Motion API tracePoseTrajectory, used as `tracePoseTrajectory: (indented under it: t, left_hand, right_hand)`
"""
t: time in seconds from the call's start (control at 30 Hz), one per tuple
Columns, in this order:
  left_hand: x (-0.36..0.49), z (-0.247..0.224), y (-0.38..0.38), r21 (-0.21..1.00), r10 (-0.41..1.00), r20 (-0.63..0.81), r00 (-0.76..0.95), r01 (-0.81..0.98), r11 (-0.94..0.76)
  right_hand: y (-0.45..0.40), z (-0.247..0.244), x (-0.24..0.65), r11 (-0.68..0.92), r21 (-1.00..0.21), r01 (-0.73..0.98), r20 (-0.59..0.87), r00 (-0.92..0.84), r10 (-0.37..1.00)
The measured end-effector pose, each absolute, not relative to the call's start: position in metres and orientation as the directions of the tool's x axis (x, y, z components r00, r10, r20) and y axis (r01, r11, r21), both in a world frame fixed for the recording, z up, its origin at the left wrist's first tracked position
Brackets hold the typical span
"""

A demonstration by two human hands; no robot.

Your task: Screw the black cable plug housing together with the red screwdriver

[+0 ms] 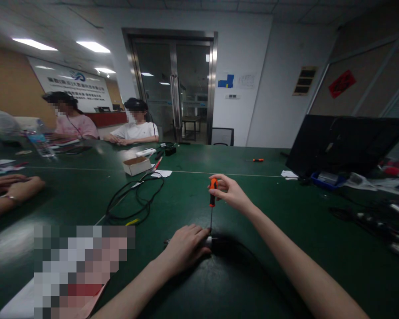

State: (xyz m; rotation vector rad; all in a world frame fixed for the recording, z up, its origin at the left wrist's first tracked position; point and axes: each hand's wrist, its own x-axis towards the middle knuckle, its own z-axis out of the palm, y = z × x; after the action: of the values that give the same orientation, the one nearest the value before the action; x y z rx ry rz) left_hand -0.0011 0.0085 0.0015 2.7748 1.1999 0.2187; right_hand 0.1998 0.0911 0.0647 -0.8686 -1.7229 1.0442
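Clock centred on part, 12 = away from wearer. Part (207,242), grey and black, lies flat on table (193,195), mostly under left hand (186,247), which is curled over it, gripping it. Right hand (232,193), at 1 o'clock, pinches orange-black driver (213,192) by the handle, shaft near upright, tip down at part's 12 o'clock edge. Whether tip is seated: cannot tell, too small and dark.

Main risk: tip slips off and jabs left fingertips, which sit right beside it. Likely cause: sideways push, or a light fingertip pinch letting the shaft tilt. Part could also roll, as it looks rounded and only one hand steadies it; a tug on cable (248,252), leaving toward 4 o'clock, would twist it too. Poor light and hand cover could hide a misplaced tip; scratching possible.

Spare driver (258,160) at 1 o'clock, well apart; box (137,166) at 10. Neither looks likely to interfere.
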Motion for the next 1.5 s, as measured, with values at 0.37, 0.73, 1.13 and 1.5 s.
tracePoseTrajectory:
  t: [0.37,0.73,1.13,1.5]
  left_hand:
    - [-0.0035,0.0000,0.0093,0.168,0.722,0.105,0.684,0.703,-0.691]
    - [-0.0034,0.0002,0.0088,0.162,0.718,0.114,0.687,0.700,-0.696]
    - [-0.0027,-0.0002,0.0091,0.145,0.719,0.104,0.687,0.705,-0.695]
    - [-0.0034,0.0000,0.0084,0.145,0.711,0.122,0.693,0.696,-0.703]
  right_hand:
    - [0.0900,0.0626,0.1981,0.416,-0.901,0.126,0.365,-0.297,0.882]
    - [0.0869,0.0657,0.1979,0.448,-0.878,0.166,0.392,-0.287,0.874]
    - [0.0896,0.0611,0.1985,0.436,-0.884,0.167,0.380,-0.286,0.880]
    - [0.0904,0.0596,0.1978,0.460,-0.871,0.172,0.405,-0.277,0.871]
